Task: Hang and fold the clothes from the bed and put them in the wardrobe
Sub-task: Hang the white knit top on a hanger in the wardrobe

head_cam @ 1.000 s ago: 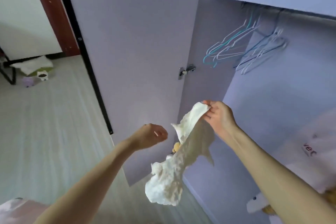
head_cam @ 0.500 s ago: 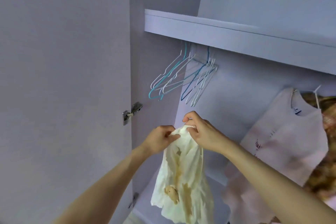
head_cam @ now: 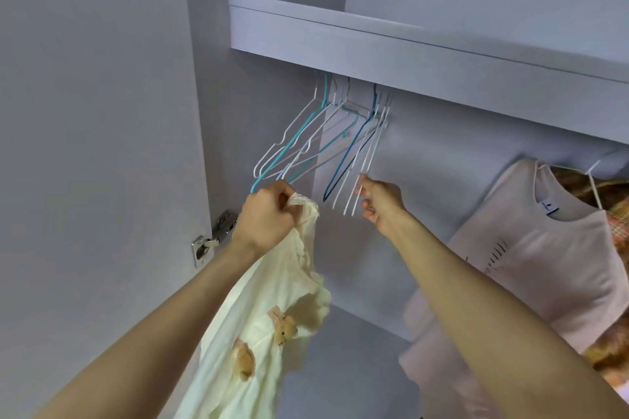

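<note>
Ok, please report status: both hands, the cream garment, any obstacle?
Left hand grips cream garment at its top. Right hand reaching white wire hangers, fingers at them. Nothing in the way.

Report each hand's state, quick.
Left hand: grips the cream garment.
Right hand: fingers at a white hanger; grip cannot be told.

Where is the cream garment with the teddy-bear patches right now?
In the head view, the cream garment with teddy-bear patches hangs lower left from the left hand, which grips its top below the empty wire hangers.
</note>
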